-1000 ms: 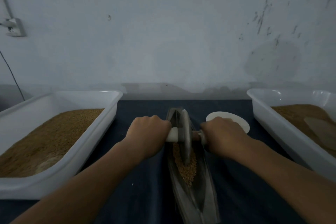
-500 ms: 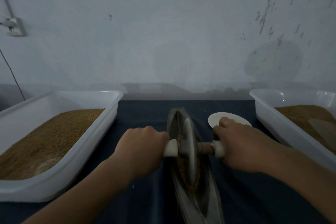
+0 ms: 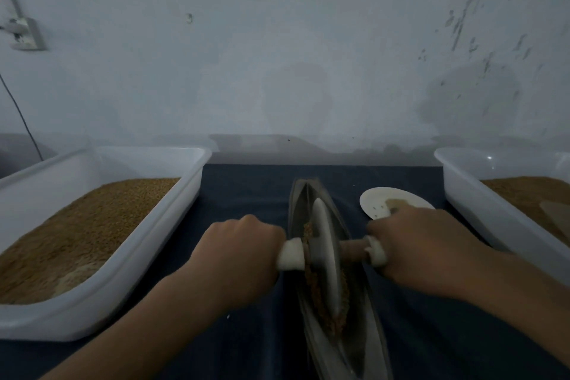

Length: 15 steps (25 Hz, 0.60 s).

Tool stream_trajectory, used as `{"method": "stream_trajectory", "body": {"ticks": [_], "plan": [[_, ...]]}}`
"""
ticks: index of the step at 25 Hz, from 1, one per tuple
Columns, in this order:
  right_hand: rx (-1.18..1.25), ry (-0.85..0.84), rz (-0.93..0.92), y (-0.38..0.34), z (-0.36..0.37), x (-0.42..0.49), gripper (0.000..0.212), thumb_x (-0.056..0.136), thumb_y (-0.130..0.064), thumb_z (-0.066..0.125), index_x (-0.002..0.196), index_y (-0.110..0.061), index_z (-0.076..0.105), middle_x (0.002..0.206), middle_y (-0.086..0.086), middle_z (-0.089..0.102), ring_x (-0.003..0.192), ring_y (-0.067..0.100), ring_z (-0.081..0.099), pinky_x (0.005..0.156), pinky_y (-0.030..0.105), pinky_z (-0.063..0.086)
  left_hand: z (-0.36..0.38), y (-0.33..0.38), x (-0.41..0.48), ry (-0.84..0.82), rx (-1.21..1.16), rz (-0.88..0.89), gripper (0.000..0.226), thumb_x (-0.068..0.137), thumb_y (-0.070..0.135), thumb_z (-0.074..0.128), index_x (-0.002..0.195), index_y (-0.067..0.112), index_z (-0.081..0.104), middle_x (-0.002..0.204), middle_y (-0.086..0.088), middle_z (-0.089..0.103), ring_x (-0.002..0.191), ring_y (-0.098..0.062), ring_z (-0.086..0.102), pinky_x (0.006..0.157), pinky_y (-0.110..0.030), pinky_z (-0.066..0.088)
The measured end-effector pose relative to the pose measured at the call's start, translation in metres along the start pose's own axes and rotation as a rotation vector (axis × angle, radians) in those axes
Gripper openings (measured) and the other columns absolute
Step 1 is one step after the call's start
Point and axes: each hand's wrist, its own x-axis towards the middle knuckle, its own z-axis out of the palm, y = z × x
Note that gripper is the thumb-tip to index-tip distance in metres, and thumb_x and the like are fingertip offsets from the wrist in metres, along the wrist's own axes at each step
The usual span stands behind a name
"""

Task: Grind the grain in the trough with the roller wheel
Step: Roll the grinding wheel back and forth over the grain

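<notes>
A long, narrow metal trough [image 3: 374, 345] lies lengthwise on the dark cloth in front of me. A grey roller wheel [image 3: 324, 259] stands on edge inside it, with brown grain [image 3: 317, 296] heaped along both sides of the rim. My left hand [image 3: 237, 256] grips the left handle of the wheel's axle, whose pale end cap shows beside my fist. On the other side, my right hand [image 3: 422, 250] grips the right handle, the wooden axle visible between it and the wheel.
A white tub [image 3: 148, 256] filled with grain stands at the left. Another white tub [image 3: 481, 210] with grain and a flat scoop stands at the right. A small white plate [image 3: 391, 200] lies just behind my right hand. A wall closes the back.
Both hands have drawn the wheel back toward me along the trough, over the grain. The far end of the trough now lies bare.
</notes>
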Motion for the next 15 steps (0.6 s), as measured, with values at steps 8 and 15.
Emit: {"method": "stream_trajectory", "body": {"ticks": [8, 15], "plan": [[-0.027, 0.054, 0.096, -0.003, 0.003, 0.04, 0.026, 0.085, -0.046, 0.06, 0.07, -0.033, 0.042, 0.079, -0.009, 0.056, 0.068, 0.008, 0.054, 0.049, 0.027, 0.03, -0.001, -0.006, 0.04, 0.035, 0.079, -0.103, 0.017, 0.085, 0.044, 0.062, 0.098, 0.032, 0.062, 0.075, 0.009, 0.043, 0.068, -0.016, 0.049, 0.061, -0.034, 0.04], [-0.007, 0.106, 0.1, -0.007, 0.007, 0.01, 0.029, 0.085, -0.05, 0.059, 0.072, -0.035, 0.038, 0.077, -0.009, 0.052, 0.067, 0.007, 0.05, 0.052, 0.029, 0.036, 0.001, -0.002, 0.018, 0.066, 0.091, -0.025, 0.014, 0.086, 0.046, 0.062, 0.094, 0.034, 0.058, 0.077, 0.01, 0.049, 0.065, -0.014, 0.048, 0.06, -0.032, 0.039]]}}
